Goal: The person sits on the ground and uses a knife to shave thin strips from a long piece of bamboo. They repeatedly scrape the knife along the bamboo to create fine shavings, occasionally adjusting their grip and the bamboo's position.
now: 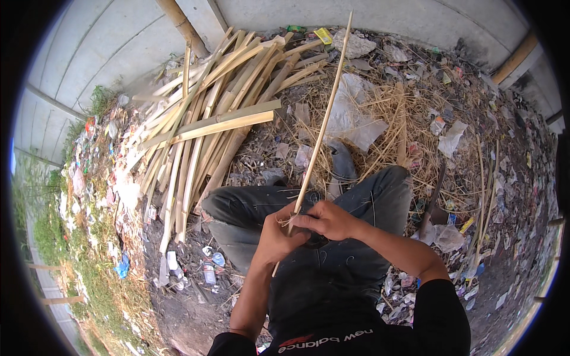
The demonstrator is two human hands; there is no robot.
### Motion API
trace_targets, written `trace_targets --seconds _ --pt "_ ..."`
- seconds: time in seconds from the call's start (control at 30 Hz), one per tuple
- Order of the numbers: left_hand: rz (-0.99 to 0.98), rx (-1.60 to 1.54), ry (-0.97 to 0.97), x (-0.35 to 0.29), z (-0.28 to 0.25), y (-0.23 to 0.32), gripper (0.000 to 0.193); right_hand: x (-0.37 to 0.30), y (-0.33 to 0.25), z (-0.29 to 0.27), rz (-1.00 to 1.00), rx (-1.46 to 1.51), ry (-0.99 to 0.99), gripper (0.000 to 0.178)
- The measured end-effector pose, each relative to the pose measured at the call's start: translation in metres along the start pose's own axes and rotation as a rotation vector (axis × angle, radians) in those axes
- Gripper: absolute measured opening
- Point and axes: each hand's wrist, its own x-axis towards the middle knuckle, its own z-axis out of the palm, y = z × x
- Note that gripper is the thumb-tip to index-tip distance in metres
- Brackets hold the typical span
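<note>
A long, thin bamboo strip (325, 121) runs from the upper middle, across my lap, to a lower end just left of my shirt. My left hand (277, 239) is closed round its lower part. Beside it, my right hand (328, 221) is closed too, its thumb pressed against the strip where the two hands meet. Whether a blade is tucked among the fingers there is hidden. Thin curled shavings cling to my dark trousers (380, 202); my legs are bent on the ground.
A heap of split bamboo pieces (219, 101) lies ahead to the left. Straw-like shavings (401, 130) and a pale plastic sheet (350, 113) cover littered ground ahead. Longer thin strips (485, 202) lie at the right. A grey wall (392, 15) with bamboo posts (183, 26) closes the far side.
</note>
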Motion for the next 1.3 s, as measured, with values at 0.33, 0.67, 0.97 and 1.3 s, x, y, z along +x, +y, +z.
trace_targets --seconds 0.33,0.67,0.97,1.3 --pt "0.050 0.077 0.028 -0.009 -0.005 0.010 0.068 -0.004 0.021 -0.050 -0.006 0.461 0.017 0.051" --pt "-0.023 0.077 0.131 -0.013 0.001 0.007 0.050 0.010 -0.013 -0.081 -0.147 -0.418 0.641 0.046" --pt "-0.028 0.062 0.149 -0.015 -0.002 -0.001 0.048 0.015 -0.018 -0.067 -0.093 -0.421 0.518 0.052" --pt "-0.015 0.067 0.128 -0.012 -0.006 -0.005 0.056 0.011 -0.010 -0.047 -0.133 -0.432 0.423 0.051"
